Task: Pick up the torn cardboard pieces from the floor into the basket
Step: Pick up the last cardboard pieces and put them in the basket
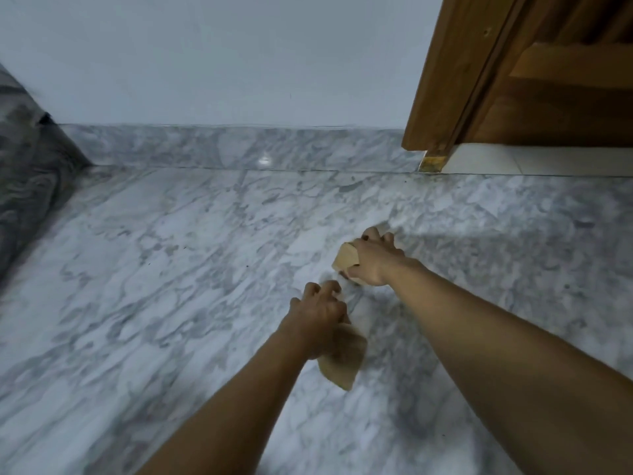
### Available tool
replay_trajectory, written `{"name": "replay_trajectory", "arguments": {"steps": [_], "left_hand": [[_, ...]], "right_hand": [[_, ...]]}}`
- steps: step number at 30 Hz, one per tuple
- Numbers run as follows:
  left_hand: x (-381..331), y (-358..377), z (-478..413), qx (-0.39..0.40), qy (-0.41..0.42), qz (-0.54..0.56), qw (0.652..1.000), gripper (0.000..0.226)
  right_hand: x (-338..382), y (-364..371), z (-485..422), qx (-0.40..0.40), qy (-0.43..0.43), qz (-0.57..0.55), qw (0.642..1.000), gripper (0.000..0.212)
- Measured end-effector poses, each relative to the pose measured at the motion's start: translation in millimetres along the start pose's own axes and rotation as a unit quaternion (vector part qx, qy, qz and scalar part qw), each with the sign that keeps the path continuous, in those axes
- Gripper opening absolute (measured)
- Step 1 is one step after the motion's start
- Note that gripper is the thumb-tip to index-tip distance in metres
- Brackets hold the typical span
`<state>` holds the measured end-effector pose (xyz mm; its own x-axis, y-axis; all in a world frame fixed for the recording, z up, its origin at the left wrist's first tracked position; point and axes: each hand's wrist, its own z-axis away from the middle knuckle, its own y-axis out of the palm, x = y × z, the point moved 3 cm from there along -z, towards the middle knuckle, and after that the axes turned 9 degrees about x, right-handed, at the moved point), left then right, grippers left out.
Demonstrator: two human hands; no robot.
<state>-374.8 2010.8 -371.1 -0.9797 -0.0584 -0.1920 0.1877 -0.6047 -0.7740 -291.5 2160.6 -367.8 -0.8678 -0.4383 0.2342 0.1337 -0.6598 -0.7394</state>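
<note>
1. my left grip (pixel 320 317) is curled round a tan cardboard piece (pixel 342 363). my right grip (pixel 373 262) clutches another torn piece (pixel 346 262) down near the marble floor (pixel 171 269).
2. i'd hold both firmly. no basket is in view, so i'd find it first.
3. the card looks flat, stiff and ragged-edged, and the floor looks slick.

Grey-veined white marble floor (pixel 171 269) meets a matching marble skirting (pixel 239 145) under a plain pale wall (pixel 222 56). A brown wooden door (pixel 565 80) stands upper right. Grey patterned fabric (pixel 27 166) drapes at left.
</note>
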Motion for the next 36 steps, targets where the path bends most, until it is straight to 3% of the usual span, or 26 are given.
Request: {"name": "replay_trajectory", "arguments": {"steps": [5, 8, 13, 15, 17, 19, 23, 25, 27, 31, 36], "left_hand": [[7.6, -4.1, -9.6, -0.023, -0.018, 0.013, 0.999, 0.044], [8.7, 0.2, -15.3, 0.001, -0.062, 0.032, 0.998, 0.055], [34.7, -1.3, -3.9, 0.026, -0.075, 0.159, 0.984, 0.027], [50.7, -0.4, 5.8, -0.011, -0.095, 0.263, 0.960, 0.037], [58.0, -6.7, 14.4, -0.066, -0.116, 0.362, 0.922, 0.036], [50.8, -19.2, 20.0, -0.079, -0.096, 0.463, 0.878, 0.035], [5.5, -53.9, 28.1, 0.005, 0.033, 0.624, 0.781, 0.031], [-16.4, -69.8, 33.1, 0.024, 0.069, 0.637, 0.767, 0.021], [-37.2, -80.2, 36.4, 0.039, 0.094, 0.632, 0.768, 0.014], [-84.3, -95.6, 35.8, 0.064, 0.119, 0.565, 0.814, 0.013], [-204.8, -104.3, 61.3, 0.125, 0.222, 0.453, 0.854, 0.009]], "right_hand": [[-12.6, 11.6, -7.2, -0.038, 0.016, -0.172, 0.984, 0.077], [-12.7, 17.7, 0.1, -0.016, 0.027, -0.175, 0.984, 0.089], [-27.0, 25.4, 33.4, 0.033, 0.031, -0.265, 0.963, 0.081], [-31.5, 27.7, 57.3, 0.046, 0.011, -0.405, 0.913, 0.064], [-27.3, 28.9, 85.9, 0.074, -0.016, -0.536, 0.841, 0.028], [-20.5, 31.4, 104.3, 0.085, -0.023, -0.596, 0.798, 0.016], [-16.4, 29.9, 129.4, -0.003, -0.010, -0.667, 0.745, 0.020], [-24.0, 26.8, 146.9, -0.050, -0.005, -0.709, 0.703, 0.029], [-31.6, 24.5, 172.1, -0.065, -0.010, -0.737, 0.673, 0.026], [-55.4, 24.9, 229.2, -0.120, 0.028, -0.741, 0.660, 0.030], [-96.9, 45.7, 348.8, -0.267, 0.113, -0.736, 0.611, 0.018]]}}
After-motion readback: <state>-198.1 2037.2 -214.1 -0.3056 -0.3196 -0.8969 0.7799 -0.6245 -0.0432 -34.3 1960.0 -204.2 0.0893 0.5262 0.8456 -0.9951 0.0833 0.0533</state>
